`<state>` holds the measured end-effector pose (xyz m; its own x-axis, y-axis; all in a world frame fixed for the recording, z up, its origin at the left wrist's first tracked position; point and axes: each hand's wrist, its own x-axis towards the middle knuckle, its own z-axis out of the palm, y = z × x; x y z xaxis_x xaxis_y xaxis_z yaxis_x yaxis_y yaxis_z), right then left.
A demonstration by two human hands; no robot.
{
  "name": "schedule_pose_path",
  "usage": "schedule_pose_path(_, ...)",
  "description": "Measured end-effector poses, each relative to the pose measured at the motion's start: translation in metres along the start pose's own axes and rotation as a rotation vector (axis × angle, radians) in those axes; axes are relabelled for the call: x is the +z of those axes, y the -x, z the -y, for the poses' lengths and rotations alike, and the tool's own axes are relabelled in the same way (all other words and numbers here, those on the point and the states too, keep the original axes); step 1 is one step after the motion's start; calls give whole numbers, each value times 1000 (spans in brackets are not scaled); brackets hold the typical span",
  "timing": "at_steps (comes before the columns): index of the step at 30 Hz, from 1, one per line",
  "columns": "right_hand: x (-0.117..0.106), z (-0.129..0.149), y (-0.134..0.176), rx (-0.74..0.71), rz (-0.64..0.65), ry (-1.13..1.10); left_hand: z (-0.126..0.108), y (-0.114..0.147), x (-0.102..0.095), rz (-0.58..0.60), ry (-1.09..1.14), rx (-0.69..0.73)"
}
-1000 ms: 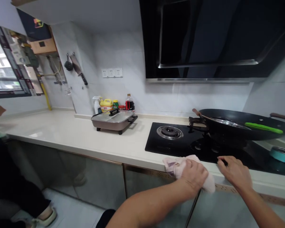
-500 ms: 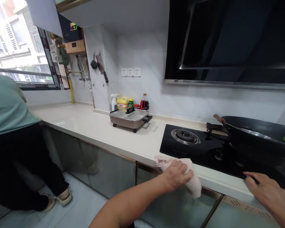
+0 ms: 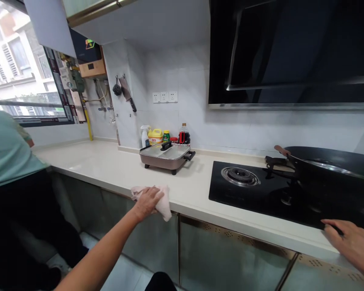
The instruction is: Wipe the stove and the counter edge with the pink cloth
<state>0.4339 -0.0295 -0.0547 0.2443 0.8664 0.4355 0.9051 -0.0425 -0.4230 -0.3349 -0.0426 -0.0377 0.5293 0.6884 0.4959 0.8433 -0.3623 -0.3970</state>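
Note:
My left hand point(image 3: 148, 202) is closed over a pale pink cloth point(image 3: 164, 204), pressing it against the front edge of the white countertop point(image 3: 194, 194). Part of the cloth hangs down in front of the cabinet. At the lower right, my right hand point(image 3: 352, 242) rests at the counter edge by the black gas stove point(image 3: 251, 194). Its thumb and forefinger are apart with a dark gap between them; the other fingers are partly hidden. Behind the cloth stands a brown electric pan point(image 3: 165, 161) with a glass lid.
A large black wok point(image 3: 327, 169) sits on the stove's right side. Several bottles, among them a yellow jug point(image 3: 155, 136), stand against the wall. A cleaver point(image 3: 127, 93) hangs from a hook. To the left, another person point(image 3: 15, 149) bends over the counter. The range hood point(image 3: 291, 52) is overhead.
My left hand has slid the cloth leftward along the counter edge, from in front of the stove to in front of the electric pan. My right hand has stayed by the stove.

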Motion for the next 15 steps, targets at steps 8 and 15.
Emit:
schedule_pose_path(8, 12, -5, -2, -75, -98, -26, 44, 29, -6, 54, -81, -220)
schedule_pose_path(15, 10, 10, 3, -118, -138, 82, 20, 10, -19, 145, -198, -264)
